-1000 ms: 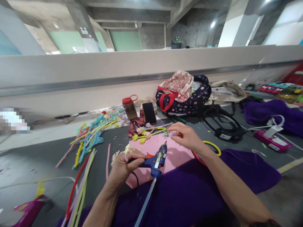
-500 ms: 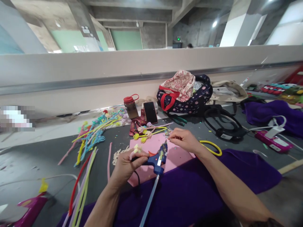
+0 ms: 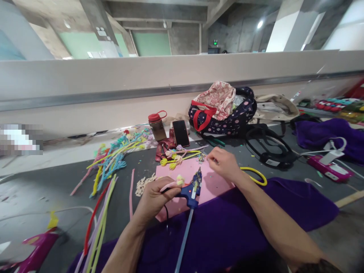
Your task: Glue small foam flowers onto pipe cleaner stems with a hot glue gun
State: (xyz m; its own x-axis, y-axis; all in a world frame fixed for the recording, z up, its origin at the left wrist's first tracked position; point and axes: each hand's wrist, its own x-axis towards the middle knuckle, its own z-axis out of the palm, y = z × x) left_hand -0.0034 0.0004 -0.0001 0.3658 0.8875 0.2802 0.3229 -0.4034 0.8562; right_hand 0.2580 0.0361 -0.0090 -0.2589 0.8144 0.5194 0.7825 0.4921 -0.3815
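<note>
My left hand point(image 3: 155, 195) is closed, thumb against fingers, on a pink pipe-cleaner stem topped by a small pale yellow and pink flower point(image 3: 180, 180). Just right of it is a blue glue gun point(image 3: 193, 191), nozzle pointing away from me and a clear glue stick point(image 3: 184, 240) jutting from its back. The gun's handle runs to my left fingers; whether they grip it too, I cannot tell. My right hand point(image 3: 223, 163) is pinched beside a pile of tiny bead-like bits point(image 3: 201, 157), past the nozzle. Whatever its fingertips hold is too small to make out.
Pink sheet point(image 3: 212, 182) lies under the work. Finished pipe-cleaner flowers point(image 3: 173, 161), a phone point(image 3: 181, 133), a bottle point(image 3: 157, 129) and a polka-dot bag point(image 3: 227, 117) stand behind. Loose pipe cleaners point(image 3: 98, 227) and a magenta glue gun point(image 3: 38, 250) lie left. A yellow loop point(image 3: 256, 176) lies right.
The flower in my left hand has swung right, close to the glue gun. The gun has turned slightly. My right hand has drawn a little away from the nozzle, its fingers curled in more.
</note>
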